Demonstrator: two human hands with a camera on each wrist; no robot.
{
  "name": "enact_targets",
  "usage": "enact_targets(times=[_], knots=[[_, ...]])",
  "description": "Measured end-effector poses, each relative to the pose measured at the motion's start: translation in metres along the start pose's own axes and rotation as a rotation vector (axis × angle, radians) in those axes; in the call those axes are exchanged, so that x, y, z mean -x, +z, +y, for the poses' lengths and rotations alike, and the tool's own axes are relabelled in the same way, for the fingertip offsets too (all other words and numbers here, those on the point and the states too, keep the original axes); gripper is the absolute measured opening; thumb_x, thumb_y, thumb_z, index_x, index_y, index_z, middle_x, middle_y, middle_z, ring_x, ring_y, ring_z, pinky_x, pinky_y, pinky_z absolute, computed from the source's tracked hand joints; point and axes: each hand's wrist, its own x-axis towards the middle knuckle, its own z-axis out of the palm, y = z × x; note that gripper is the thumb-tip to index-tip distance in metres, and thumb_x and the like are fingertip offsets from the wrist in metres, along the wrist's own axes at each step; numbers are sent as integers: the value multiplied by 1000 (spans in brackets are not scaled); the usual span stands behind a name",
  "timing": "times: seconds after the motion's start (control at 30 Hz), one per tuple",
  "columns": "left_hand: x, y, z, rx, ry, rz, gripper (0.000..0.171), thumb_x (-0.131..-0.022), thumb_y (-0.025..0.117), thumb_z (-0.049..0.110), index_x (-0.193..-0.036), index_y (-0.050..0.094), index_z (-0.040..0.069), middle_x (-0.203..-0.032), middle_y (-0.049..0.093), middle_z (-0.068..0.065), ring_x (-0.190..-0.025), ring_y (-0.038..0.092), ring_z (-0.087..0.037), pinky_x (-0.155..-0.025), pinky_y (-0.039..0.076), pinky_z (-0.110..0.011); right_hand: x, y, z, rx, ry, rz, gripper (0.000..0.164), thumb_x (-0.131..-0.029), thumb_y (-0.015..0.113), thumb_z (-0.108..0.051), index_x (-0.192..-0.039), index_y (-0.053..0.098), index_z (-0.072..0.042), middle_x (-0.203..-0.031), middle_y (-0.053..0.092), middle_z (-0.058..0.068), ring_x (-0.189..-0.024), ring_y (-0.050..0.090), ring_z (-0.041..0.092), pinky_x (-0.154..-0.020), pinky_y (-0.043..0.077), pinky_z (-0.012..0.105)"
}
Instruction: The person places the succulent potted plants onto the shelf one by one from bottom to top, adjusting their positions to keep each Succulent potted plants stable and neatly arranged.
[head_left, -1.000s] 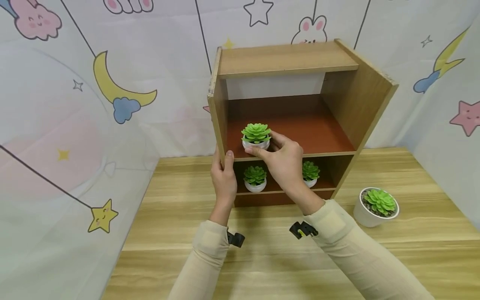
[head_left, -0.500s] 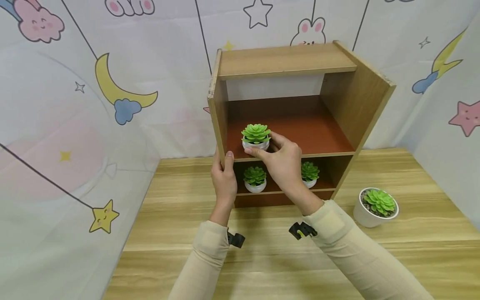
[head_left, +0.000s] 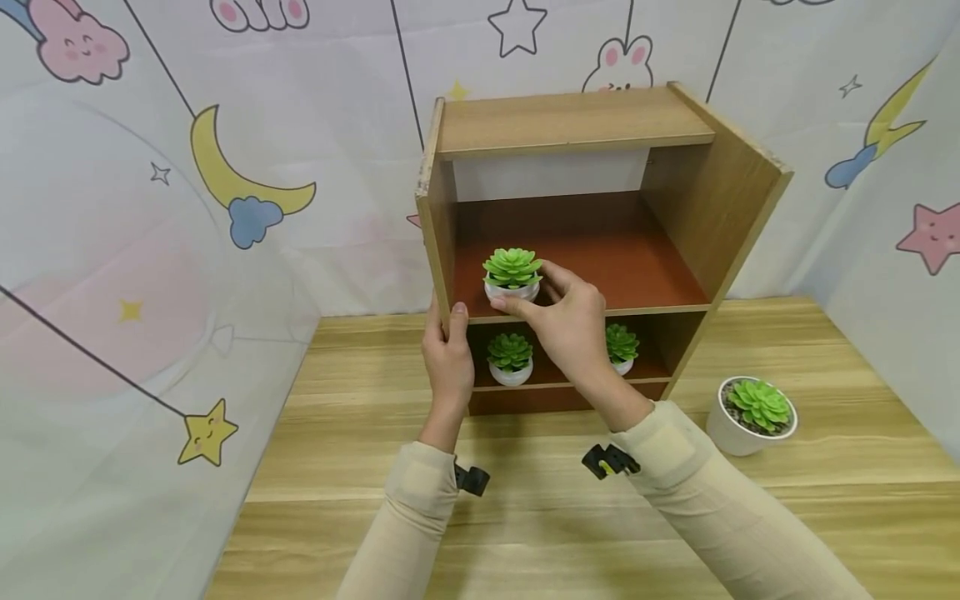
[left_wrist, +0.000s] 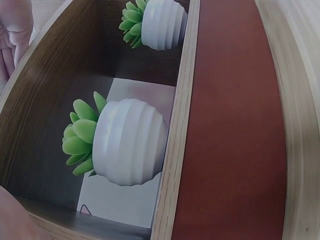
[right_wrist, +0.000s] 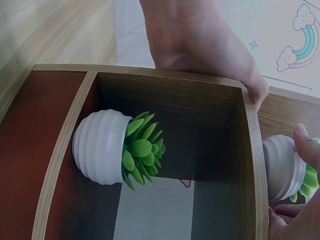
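My right hand (head_left: 570,321) pinches a small succulent in a white ribbed pot (head_left: 512,287) between thumb and fingers, at the left front of the upper shelf (head_left: 600,258). In the right wrist view that pot (right_wrist: 281,167) sits right at the shelf board. My left hand (head_left: 448,354) grips the left side panel (head_left: 431,225) of the wooden cabinet, thumb on its front edge. On the lower shelf stand two similar potted succulents, one at the left (head_left: 511,358) and one at the right (head_left: 621,348), the latter partly hidden by my right arm.
A larger white pot with a succulent (head_left: 752,414) stands on the wooden table (head_left: 540,517), right of the cabinet. A patterned cloth (head_left: 337,108) hangs behind and at both sides. The cabinet's right panel (head_left: 727,192) bounds the shelves.
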Motion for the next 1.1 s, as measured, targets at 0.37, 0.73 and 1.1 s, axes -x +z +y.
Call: enact_targets(times=[0.37,0.73,1.1], knots=[[0,0,7,-7,-25,14,50,-104,49,23,-152,38,15,-143,49,-9,-129,45,-21,-105,37,-41,2,-6,0,136,-28,31,82,-67,91,-38,-133,60,-1,-132,60,9,-122,53,20,-100,44,39],[0,1,4,-2,-14,11,49,-103,50,31,-151,41,22,-141,51,-2,-129,45,-16,-105,37,-39,4,-13,4,168,-66,45,83,-69,89,-42,-134,59,-2,-137,55,12,-133,42,21,-107,35,44],[1,-1,6,-26,-32,7,49,-102,50,36,-148,45,22,-140,53,1,-129,45,-14,-104,38,-39,7,-21,8,194,-117,66,82,-69,89,-41,-134,59,-3,-135,56,10,-131,44,20,-105,37,42]])
